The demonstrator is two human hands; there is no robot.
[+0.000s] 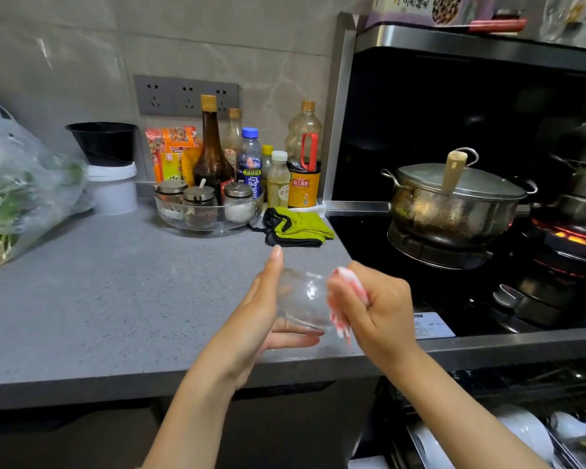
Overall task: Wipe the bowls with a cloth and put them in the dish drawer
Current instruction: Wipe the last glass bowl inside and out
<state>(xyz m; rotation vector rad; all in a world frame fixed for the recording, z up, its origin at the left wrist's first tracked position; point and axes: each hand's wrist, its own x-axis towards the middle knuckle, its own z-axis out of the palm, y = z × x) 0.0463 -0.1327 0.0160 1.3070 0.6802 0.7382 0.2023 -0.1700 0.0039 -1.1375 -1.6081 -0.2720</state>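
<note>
A clear glass bowl (301,299) is held on its side above the front of the grey counter (115,292). My left hand (268,306) cups it from the left and below, fingers spread along its wall. My right hand (376,309) is closed around a red-and-white striped cloth (344,299), which is pressed against the bowl's right side. The cloth is blurred. Below right, the open dish drawer (508,431) shows white bowls standing in its wire rack.
Sauce bottles (214,154) and a glass dish of spice jars (207,211) stand at the back of the counter. A green-and-black mitt (298,226) lies beside the stove. A lidded steel pot (454,201) sits on a burner; another burner (575,238) glows red. A bag of greens (17,194) lies left.
</note>
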